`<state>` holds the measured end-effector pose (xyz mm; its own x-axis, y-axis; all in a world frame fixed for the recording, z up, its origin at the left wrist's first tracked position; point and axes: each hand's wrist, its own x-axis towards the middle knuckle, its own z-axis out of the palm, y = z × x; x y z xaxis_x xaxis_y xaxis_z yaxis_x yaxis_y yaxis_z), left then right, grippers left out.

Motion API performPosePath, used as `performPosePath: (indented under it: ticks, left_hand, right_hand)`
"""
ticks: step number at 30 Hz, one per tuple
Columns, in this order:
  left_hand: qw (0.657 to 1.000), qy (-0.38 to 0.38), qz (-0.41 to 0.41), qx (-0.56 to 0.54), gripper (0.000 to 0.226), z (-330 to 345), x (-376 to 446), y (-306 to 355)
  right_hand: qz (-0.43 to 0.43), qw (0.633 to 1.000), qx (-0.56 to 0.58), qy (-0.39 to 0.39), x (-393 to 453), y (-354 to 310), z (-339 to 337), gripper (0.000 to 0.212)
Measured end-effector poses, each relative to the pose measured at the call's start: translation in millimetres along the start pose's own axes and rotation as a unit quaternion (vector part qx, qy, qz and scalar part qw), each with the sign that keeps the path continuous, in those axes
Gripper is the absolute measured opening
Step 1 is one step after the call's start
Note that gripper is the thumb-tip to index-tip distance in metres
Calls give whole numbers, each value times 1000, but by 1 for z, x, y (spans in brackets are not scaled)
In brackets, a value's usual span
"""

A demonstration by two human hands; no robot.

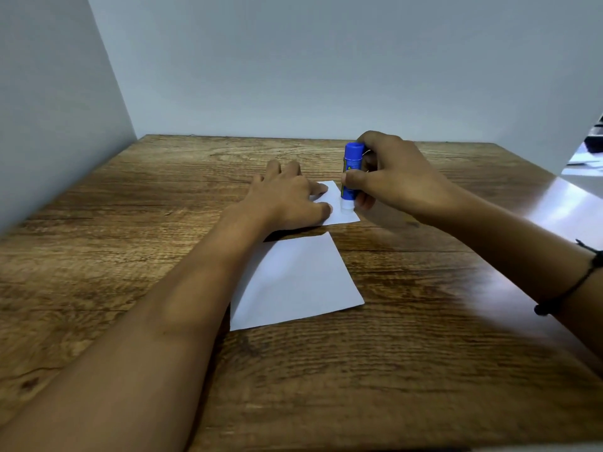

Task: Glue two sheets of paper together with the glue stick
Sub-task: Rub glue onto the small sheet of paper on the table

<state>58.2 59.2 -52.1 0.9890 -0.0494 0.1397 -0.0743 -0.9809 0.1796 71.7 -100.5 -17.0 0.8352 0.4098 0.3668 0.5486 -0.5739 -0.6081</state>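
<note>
Two white sheets lie on the wooden table. The far sheet is mostly covered by my left hand, which lies flat on it with fingers spread. My right hand grips a blue glue stick, held upright with its white tip down on the far sheet's right part. The near sheet lies flat and untouched in front of it, its left part hidden under my left forearm.
Grey walls close the table at the back and on the left. A black cord bracelet is on my right wrist. The table's right edge shines with reflected light.
</note>
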Motion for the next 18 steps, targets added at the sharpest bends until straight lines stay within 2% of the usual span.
performPosePath:
  ticks: [9, 13, 15, 16, 18]
  left_hand:
    - [999, 28, -18, 20, 47, 3, -1, 1]
    - [991, 101, -43, 71, 47, 2, -4, 6]
    - [989, 143, -23, 25, 37, -6, -5, 5]
    - [990, 144, 2, -13, 41, -11, -5, 3]
    - [994, 83, 48, -61, 56, -20, -8, -2]
  right_hand:
    - [11, 999, 28, -15, -11, 3, -10, 15]
    - [18, 998, 62, 20, -7, 6, -17, 16]
    - [18, 996, 83, 34, -4, 6, -19, 17]
    - [20, 995, 95, 37, -3, 6, -20, 17]
    - [23, 993, 112, 37, 0, 7, -19, 17]
